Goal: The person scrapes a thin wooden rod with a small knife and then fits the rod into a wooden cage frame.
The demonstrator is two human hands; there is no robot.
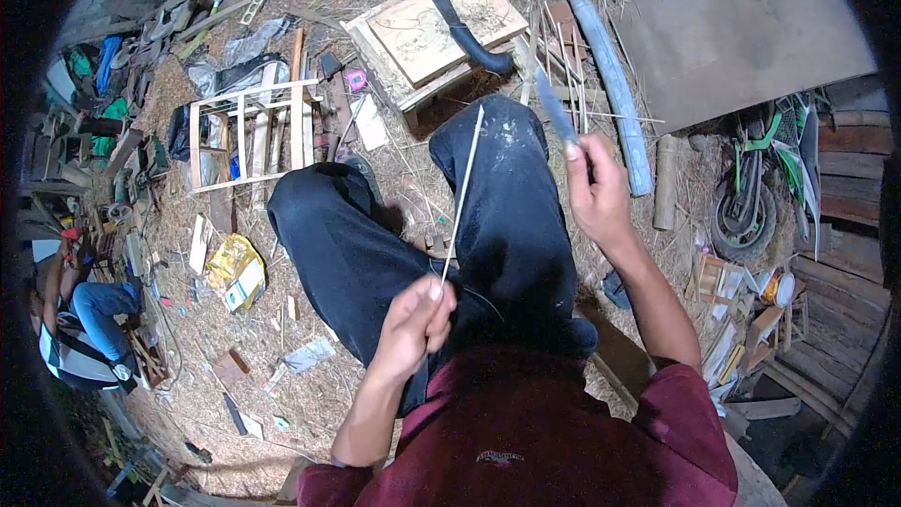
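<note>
My left hand is closed round the lower end of a thin, pale wooden stick, which points up and away over my lap. Out to the right, my right hand grips a knife by its handle, its blade pointing up and forward. Blade and stick are apart. Beyond my knees stands a low wooden block table. Across it lies a machete with a dark, curved handle, among thin shavings.
A slatted wooden frame lies left of my legs. Thin sticks and a grey pole lie on the right, near a large flat board and a green-and-white motorbike. Another person sits at far left. Shavings cover the ground.
</note>
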